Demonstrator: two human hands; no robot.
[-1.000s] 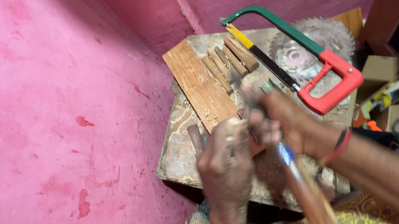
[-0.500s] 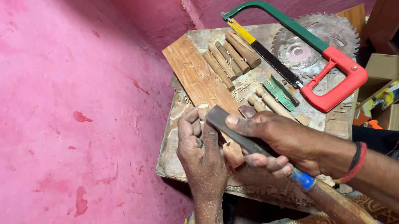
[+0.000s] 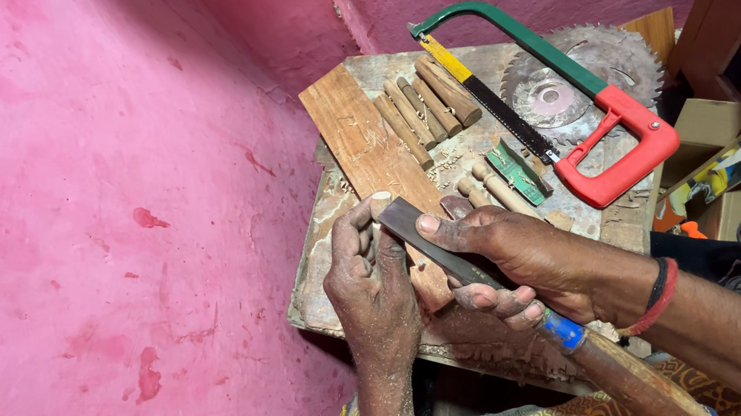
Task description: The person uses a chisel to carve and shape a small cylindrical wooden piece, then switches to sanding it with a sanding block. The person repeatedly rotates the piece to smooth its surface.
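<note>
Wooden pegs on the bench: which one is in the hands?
The short peg gripped in the left hand, under the file held by the right hand. The other pegs lie loose further back beside the plank.

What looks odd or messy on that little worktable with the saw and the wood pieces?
Sawdust and shavings litter the worn table. A toothed circular saw blade lies loose under the hacksaw. The right hand grips its flat file partly by the bare metal.

two hands close together, both closed in grips

left hand (image 3: 373, 289) is curled, knuckles up, fingers bent inward; right hand (image 3: 521, 257) reaches in from the right, thumb extended forward.
</note>
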